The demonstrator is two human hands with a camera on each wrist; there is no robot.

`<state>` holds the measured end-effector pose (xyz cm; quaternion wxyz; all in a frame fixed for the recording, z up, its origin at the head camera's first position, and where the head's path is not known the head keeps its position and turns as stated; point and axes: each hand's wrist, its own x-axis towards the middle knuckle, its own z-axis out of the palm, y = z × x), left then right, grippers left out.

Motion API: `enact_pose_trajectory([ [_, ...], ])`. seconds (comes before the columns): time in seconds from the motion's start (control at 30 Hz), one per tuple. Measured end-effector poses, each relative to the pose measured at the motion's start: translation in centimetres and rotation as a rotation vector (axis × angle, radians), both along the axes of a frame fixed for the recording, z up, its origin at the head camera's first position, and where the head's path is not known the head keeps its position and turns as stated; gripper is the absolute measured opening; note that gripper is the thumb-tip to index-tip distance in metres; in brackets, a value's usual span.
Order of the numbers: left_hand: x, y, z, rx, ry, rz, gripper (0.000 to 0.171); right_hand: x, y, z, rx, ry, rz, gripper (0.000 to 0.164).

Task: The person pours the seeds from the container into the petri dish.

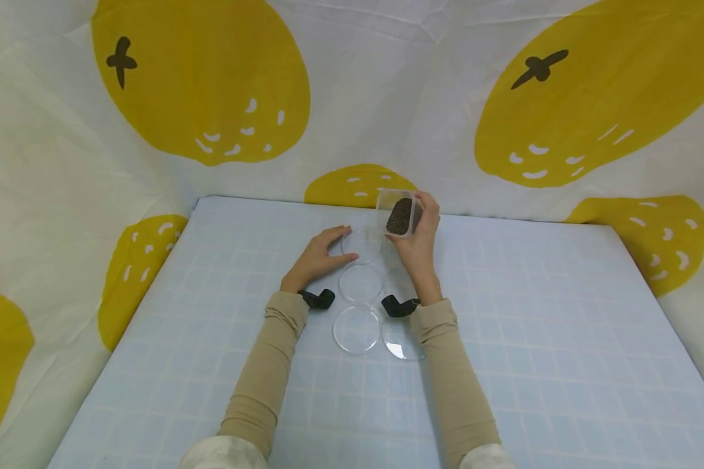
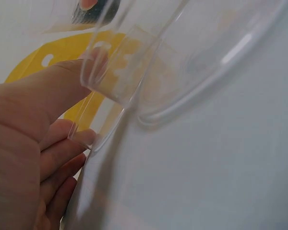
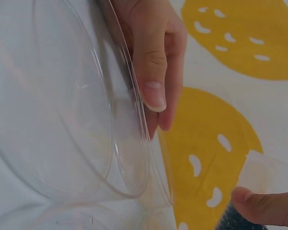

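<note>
My right hand grips a clear plastic box by its right side. The box is tilted, its opening toward the left, with dark brown granules inside. My left hand is at the farthest clear petri dish of the left column, thumb and forefinger at its rim from the left. Nearer to me lie a second petri dish and a third petri dish. In the right wrist view, the box is partly cut off, with the right thumb against it.
More clear dishes stand in a right-hand column, partly hidden under the right arm, such as the near right dish. A pale blue checked cloth covers the table. Behind it hangs a white curtain with yellow fruit prints.
</note>
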<state>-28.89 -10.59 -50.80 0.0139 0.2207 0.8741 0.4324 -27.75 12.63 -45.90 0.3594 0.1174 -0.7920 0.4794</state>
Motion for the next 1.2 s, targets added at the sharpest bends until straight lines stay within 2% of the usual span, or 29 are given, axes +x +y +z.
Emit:
enact_pose_trajectory([
  [0.2, -0.03, 0.04, -0.11, -0.001, 0.01, 0.002, 0.075, -0.25, 0.11, -0.1, 0.025, 0.097, 0.019, 0.091],
  [0.4, 0.07, 0.11, 0.0, 0.001, -0.009, 0.011, 0.076, -0.38, 0.05, -0.28, 0.041, 0.12, 0.017, 0.087],
  [0.57, 0.03, 0.14, -0.03, -0.002, 0.002, 0.01, 0.075, -0.52, -0.08, -0.34, 0.048, 0.14, 0.008, 0.075],
  [0.67, 0.01, 0.14, -0.04, 0.002, 0.016, 0.003, 0.074, -0.53, -0.21, -0.38, 0.053, 0.138, 0.004, 0.071],
  [1.2, 0.23, 0.27, 0.3, -0.009, 0.022, 0.001, 0.072, -0.08, -0.46, -0.47, 0.09, 0.052, -0.001, 0.078],
])
